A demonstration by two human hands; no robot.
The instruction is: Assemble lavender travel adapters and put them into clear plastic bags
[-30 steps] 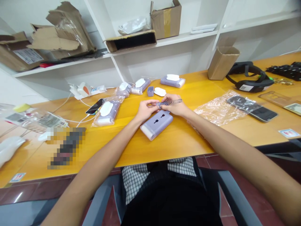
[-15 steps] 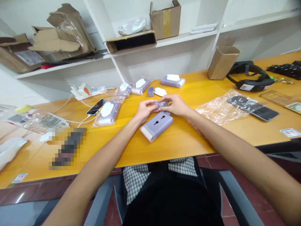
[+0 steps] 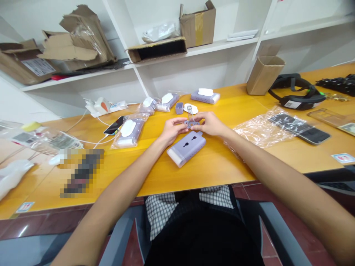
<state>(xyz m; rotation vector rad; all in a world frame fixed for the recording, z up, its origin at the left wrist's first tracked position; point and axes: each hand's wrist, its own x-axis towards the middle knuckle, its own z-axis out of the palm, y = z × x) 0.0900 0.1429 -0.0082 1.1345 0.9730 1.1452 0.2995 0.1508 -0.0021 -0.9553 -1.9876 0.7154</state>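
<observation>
Pinched between the fingertips of my left hand [image 3: 172,130] and my right hand [image 3: 210,124] is a small grey-purple plastic part [image 3: 190,124]. A coiled metal spring [image 3: 190,112] stands up out of it. Both hands are closed on the part, which their fingers partly cover. Just below them, on the table, lies a purple case [image 3: 187,148] with two dark slots on top and a pale end. Beyond my fingers are a white oval piece [image 3: 195,109], partly behind the spring, and a small purple open cup [image 3: 179,108].
Purple cases with white ovals, one unbagged [image 3: 205,95] and one bagged [image 3: 130,130], lie behind and left. A clear plastic bag [image 3: 249,135] and a phone [image 3: 301,128] are at right. A cardboard box [image 3: 264,75] and a black headset [image 3: 296,98] stand behind.
The spring now rises tall out of the small part; before, it showed only as a low coil between the fingers. Both hands remain nearly in place, and the view has shifted slightly.
</observation>
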